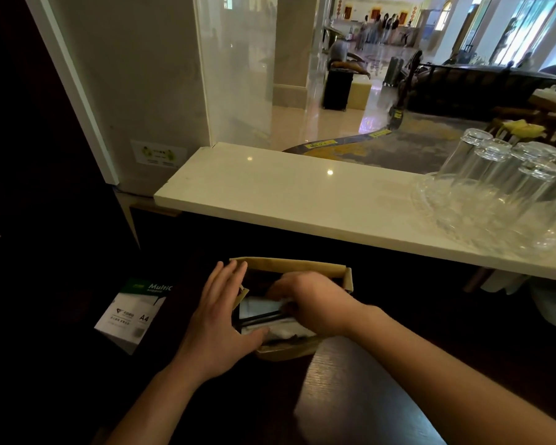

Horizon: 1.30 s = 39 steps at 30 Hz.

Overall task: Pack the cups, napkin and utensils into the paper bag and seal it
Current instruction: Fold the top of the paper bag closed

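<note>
Right hand (315, 300) inside paper bag (289, 264); left hand (219, 313) flat against bag's left edge.

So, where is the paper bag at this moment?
In the head view the paper bag stands low at centre on the dark counter, between the left hand and right hand.

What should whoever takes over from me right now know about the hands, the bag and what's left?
Left hand: open, flat against the left side of the paper bag, steadying it.
Right hand: reaching into the bag's open top, fingers on a white packet; whether it grips cannot be told.
The bag stands on the dark lower counter, top unfolded. Dark stick-like utensils lie inside beside the white packet. Cups cannot be made out in the bag.
Done: some items are in.
Left: check that the cups are in, withdraw the right hand, fold the top and seal.
</note>
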Available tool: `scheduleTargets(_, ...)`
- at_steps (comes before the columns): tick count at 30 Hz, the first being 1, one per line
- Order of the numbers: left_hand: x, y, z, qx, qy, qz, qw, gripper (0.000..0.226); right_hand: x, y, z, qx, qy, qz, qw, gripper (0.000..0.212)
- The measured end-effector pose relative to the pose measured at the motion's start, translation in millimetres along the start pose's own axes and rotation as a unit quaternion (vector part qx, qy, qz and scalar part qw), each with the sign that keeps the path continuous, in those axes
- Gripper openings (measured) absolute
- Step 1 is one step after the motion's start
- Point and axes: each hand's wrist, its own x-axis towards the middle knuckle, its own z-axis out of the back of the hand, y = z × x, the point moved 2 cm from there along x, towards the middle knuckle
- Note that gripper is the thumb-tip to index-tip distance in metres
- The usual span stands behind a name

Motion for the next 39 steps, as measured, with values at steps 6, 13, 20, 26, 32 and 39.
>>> scheduleTargets(6,-26,4,12,-0.127,-0.126,0.027,0.983,0.083,-100,-26,38,0.222,-0.337,-0.098,0.910,0.024)
scheduleTargets(13,-66,25,-7,-0.168,-0.129,0.111,0.971,0.073,-145,-65,-54,0.307,-0.248,-0.275,0.877,0.056)
scheduleTargets(20,-39,18,-21,-0.150,-0.195,0.093,0.965,0.057,-105,-57,-74,0.252,-0.255,-0.191,0.914,0.052)
scheduleTargets(26,-19,22,-28,-0.194,-0.124,0.139,0.963,0.075,-83,-64,-81,0.296,-0.284,-0.231,0.882,0.023)
scheduleTargets(32,1,31,-28,-0.152,-0.199,0.146,0.957,0.030,-71,-78,-80,0.363,-0.276,-0.282,0.844,0.004)
scheduleTargets(39,20,39,-24,-0.185,-0.219,0.199,0.937,0.051,-57,-89,-71,0.396,-0.308,-0.286,0.816,0.059)
